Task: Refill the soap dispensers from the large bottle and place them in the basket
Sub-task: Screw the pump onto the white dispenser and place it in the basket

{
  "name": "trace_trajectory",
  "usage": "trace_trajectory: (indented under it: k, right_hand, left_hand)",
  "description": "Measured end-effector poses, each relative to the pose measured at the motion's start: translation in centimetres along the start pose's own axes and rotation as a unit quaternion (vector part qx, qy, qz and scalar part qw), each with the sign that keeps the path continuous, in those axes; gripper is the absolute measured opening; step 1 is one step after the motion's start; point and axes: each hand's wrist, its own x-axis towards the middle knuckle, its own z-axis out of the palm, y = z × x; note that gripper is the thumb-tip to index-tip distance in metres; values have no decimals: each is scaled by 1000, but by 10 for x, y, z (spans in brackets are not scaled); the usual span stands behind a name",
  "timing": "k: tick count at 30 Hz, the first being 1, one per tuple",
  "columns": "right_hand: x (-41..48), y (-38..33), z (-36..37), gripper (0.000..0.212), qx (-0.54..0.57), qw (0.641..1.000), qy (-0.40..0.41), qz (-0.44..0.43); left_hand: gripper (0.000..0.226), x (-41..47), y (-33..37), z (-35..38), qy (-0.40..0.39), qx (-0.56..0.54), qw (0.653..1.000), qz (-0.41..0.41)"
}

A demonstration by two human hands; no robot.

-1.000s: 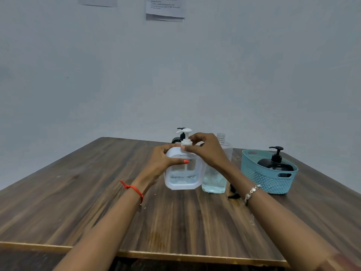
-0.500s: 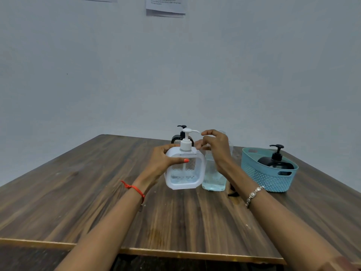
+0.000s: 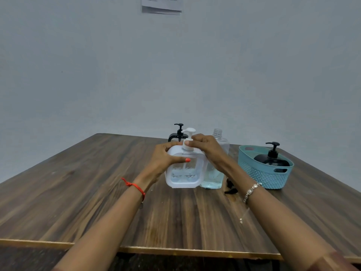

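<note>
A white square soap dispenser [image 3: 184,176] with a white pump stands upright on the wooden table [image 3: 78,192]. My left hand [image 3: 166,159] grips its upper left side, thumb across the front. My right hand [image 3: 205,148] pinches the collar of the pump at its neck. Right behind it stands the large clear bottle [image 3: 216,173], uncapped, with pale blue liquid in its lower part. A teal basket [image 3: 261,177] at the right holds a black pump dispenser [image 3: 272,157]. Another black dispenser [image 3: 178,133] stands behind the white one, mostly hidden.
A small black object [image 3: 230,187], maybe a cap, lies on the table between the large bottle and my right wrist. The table's front edge runs along the bottom of the view. A plain wall with pinned papers [image 3: 162,5] stands behind.
My right hand left the pump collar, lifted toward the large bottle's neck, then came back onto the collar. My left hand kept its grip on the white dispenser.
</note>
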Motion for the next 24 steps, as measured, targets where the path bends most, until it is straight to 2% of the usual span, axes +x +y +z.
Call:
trace_trajectory:
  k: [3, 5, 7, 11, 12, 14, 16, 18, 20, 22, 24]
  right_hand:
    - [0, 3, -3, 27, 15, 1000, 20, 5]
    - [-1, 4, 1, 37, -24, 997, 74, -4]
    - [0, 8, 3, 42, -32, 996, 87, -6]
    - [1, 8, -9, 25, 51, 998, -31, 6]
    - [1, 7, -11, 19, 55, 998, -40, 1]
    - [-1, 3, -8, 11, 34, 999, 4, 2]
    - [-2, 2, 1, 28, -17, 996, 91, 11]
    - [-1, 3, 7, 38, -41, 991, 130, 8]
    - [-1, 3, 4, 33, -25, 997, 77, 13]
    - [-2, 1, -4, 17, 15, 1000, -12, 19]
    - [-4, 0, -8, 7, 33, 999, -34, 17]
  left_hand:
    - [43, 1, 0, 1, 3, 4, 1000, -3]
    - [44, 1, 1, 2, 3, 6, 1000, -3]
    - [45, 1, 1, 3, 2, 7, 1000, -3]
    - [42, 0, 4, 0, -3, 14, 1000, -3]
    - [42, 0, 4, 0, -4, 14, 1000, -2]
    - [42, 0, 5, 1, -2, 12, 1000, -3]
    - [45, -1, 5, 4, 1, 14, 1000, -2]
    - [47, -1, 5, 5, 5, 17, 1000, -1]
    - [45, -1, 4, 5, 4, 11, 1000, 0]
    - [42, -1, 5, 3, -2, 4, 1000, -2]
    - [43, -2, 7, 3, -8, 3, 1000, -2]
